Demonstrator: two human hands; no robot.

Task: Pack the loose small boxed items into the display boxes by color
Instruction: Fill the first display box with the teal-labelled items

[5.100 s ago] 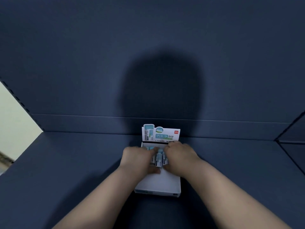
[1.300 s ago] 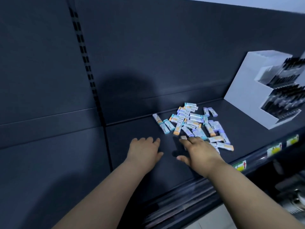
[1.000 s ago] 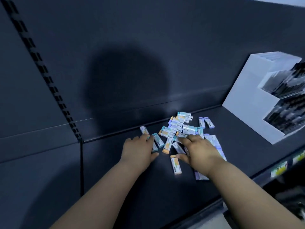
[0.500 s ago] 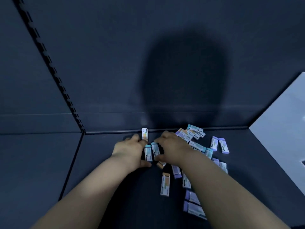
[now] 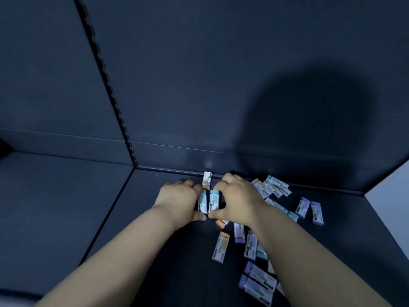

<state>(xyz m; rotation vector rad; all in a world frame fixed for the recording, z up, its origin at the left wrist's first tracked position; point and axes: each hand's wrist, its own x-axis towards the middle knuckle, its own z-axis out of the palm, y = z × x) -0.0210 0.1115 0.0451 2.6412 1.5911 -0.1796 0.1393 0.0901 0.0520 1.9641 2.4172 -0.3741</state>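
The left hand (image 5: 179, 201) and right hand (image 5: 239, 202) each grip a teal box (image 5: 214, 201) with curled fingers. Right of these, many loose boxes (image 5: 274, 189) lie unsorted on the shelf (image 5: 168, 251), so the packing looks mostly undone.

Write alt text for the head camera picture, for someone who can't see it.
The left hand and right hand hold two teal-capped boxes side by side on a dark shelf. More small boxes, teal, purple and orange, lie scattered to the right.
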